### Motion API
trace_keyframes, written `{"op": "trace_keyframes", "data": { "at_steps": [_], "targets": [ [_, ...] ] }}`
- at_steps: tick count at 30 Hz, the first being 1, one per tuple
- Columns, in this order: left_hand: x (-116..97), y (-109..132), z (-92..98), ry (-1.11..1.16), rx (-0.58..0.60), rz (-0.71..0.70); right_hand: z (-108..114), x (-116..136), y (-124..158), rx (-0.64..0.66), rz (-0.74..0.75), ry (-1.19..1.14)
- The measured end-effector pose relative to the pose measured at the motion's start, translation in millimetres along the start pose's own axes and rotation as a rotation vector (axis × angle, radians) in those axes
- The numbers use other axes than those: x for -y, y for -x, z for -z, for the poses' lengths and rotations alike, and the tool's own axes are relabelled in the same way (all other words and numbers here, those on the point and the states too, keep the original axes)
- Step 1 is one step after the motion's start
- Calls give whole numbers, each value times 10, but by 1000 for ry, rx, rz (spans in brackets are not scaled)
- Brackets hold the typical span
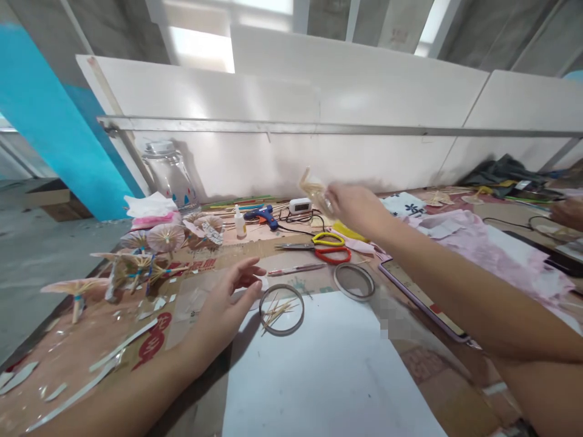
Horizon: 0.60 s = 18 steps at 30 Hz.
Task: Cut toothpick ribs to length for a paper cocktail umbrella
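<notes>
Far left of the counter (95, 331): small paper umbrellas (166, 237), crowded and overlapping, so count uncertain. Left of the two hands: left hand (233, 297), palm down, fingers loosely curled and apart; forearm cut off by the frame. A whitish scrap shows at its fingertips; cannot tell whether it is held. Just beside the thumb: grey ring (285, 333) on white paper (314, 364), thin pale sticks (277, 312) heaped within it, some crossing the rim. Scissors (328, 247) lie farther back. Above them, off the surface: bundle (311, 187), pale yellow, slender, bent at the tip, with a translucent, wrap-like part; blurred, material unclear. Right hand (353, 205) is closed around its lower end, fingertips mostly hidden. Right forearm partly covers a phone (423, 297). Far right: co-worker's hand (567, 212), cut off by the edge, grip unreadable.
</notes>
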<state>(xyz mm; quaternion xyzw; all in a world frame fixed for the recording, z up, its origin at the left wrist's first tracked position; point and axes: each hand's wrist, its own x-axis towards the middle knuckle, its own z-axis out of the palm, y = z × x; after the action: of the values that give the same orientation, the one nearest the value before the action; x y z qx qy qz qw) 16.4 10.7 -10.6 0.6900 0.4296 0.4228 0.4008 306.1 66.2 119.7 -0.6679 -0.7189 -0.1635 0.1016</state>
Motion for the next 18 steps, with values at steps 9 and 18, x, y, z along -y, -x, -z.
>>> {"op": "trace_keyframes", "data": {
  "at_steps": [9, 18],
  "targets": [
    [-69, 9, -11, -109, 28, -25, -719, -273, -933, 174, -192, -1],
    [-97, -5, -17, -107, 88, -33, -1042, -188, -963, 130, -198, -99]
  ]
}}
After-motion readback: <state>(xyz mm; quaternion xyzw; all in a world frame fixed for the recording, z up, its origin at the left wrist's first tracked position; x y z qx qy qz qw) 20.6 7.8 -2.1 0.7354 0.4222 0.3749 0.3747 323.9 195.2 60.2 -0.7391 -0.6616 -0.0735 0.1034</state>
